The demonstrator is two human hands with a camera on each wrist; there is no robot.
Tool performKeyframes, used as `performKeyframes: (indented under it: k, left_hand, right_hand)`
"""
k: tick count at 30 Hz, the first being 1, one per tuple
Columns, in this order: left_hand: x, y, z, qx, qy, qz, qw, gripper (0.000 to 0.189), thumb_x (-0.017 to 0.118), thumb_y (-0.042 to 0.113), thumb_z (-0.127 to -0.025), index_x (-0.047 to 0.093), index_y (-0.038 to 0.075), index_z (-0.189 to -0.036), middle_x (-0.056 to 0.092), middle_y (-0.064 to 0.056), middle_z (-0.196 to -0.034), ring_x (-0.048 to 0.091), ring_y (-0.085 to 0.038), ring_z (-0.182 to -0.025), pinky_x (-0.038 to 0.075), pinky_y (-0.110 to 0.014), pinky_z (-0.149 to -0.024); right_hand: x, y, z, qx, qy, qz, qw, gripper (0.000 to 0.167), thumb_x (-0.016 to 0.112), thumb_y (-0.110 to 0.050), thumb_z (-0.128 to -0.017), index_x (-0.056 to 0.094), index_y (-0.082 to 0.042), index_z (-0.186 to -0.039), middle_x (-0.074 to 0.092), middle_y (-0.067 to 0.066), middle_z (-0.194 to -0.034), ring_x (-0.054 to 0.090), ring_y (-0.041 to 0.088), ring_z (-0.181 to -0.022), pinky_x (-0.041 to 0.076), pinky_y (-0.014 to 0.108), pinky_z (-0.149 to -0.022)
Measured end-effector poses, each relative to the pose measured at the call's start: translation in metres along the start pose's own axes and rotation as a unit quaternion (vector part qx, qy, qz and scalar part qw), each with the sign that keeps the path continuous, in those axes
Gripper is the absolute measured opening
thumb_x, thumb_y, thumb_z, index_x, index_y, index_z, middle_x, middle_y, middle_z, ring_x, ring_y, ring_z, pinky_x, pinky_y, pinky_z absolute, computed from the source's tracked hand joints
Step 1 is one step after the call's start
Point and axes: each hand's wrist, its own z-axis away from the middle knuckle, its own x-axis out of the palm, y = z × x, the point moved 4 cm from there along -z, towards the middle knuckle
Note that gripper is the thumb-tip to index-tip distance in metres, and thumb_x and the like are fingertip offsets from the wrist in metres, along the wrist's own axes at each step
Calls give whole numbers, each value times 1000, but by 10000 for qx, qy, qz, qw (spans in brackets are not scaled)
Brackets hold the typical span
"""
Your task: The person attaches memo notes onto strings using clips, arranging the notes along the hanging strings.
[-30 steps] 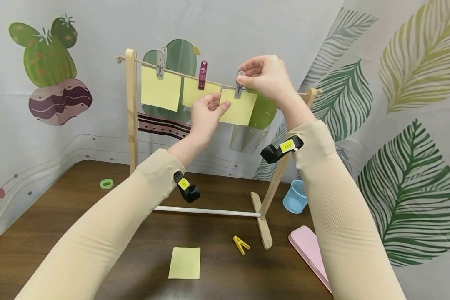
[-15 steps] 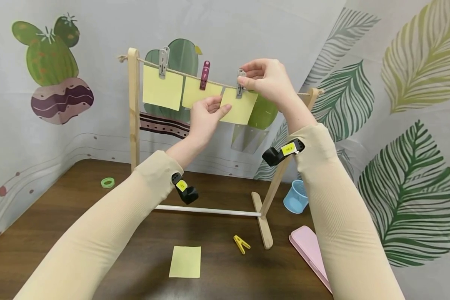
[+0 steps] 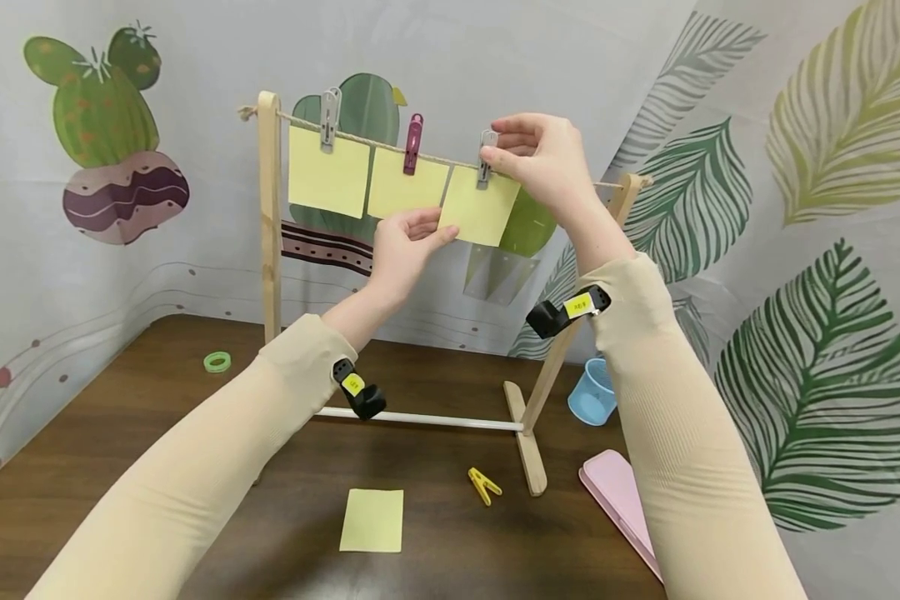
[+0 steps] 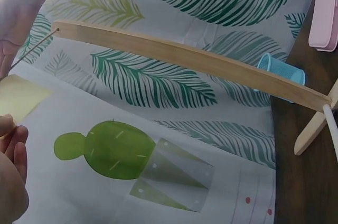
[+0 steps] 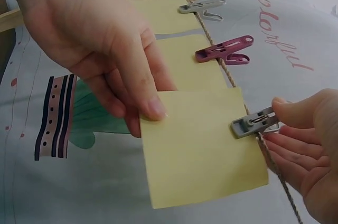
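My right hand (image 3: 543,162) pinches a grey clothespin (image 3: 484,160) between thumb and fingers; its jaws sit over the rope and the top edge of a yellow paper note (image 3: 478,208). Lower on the left side of that note, my left hand (image 3: 408,250) pinches its edge, thumb in front, as the right wrist view shows. Along the rope (image 5: 212,42), a maroon clothespin (image 3: 413,143) holds a second yellow note (image 3: 401,192). Nearest the left post, another grey clothespin (image 3: 330,117) holds a third note (image 3: 328,179).
The rope spans a wooden stand (image 3: 270,225) with a white lower bar (image 3: 450,422). On the table lie a loose yellow note (image 3: 372,521), a yellow clothespin (image 3: 484,486) and a green ring (image 3: 217,362). A blue mesh cup (image 3: 592,396) and a pink case (image 3: 621,500) stand at right.
My left hand has slid a little down the note's left edge. The note and its grey clothespin sit slightly higher in view, with the right hand still on the clothespin.
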Motion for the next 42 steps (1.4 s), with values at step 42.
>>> performKeyframes:
  k: [42]
  left_hand:
    - [-48,-148,123,-1352,-1889,-599,9708,46,73,15,-88,60,2,-130,66,-17,-125,64,-29,-115,52,-43,-96]
  right_hand:
    - [120,183,179,373,1003,-1776,9783,18,70,1,-87,67,11,-101,74,18,-89,64,-4,-75,50,13,-69]
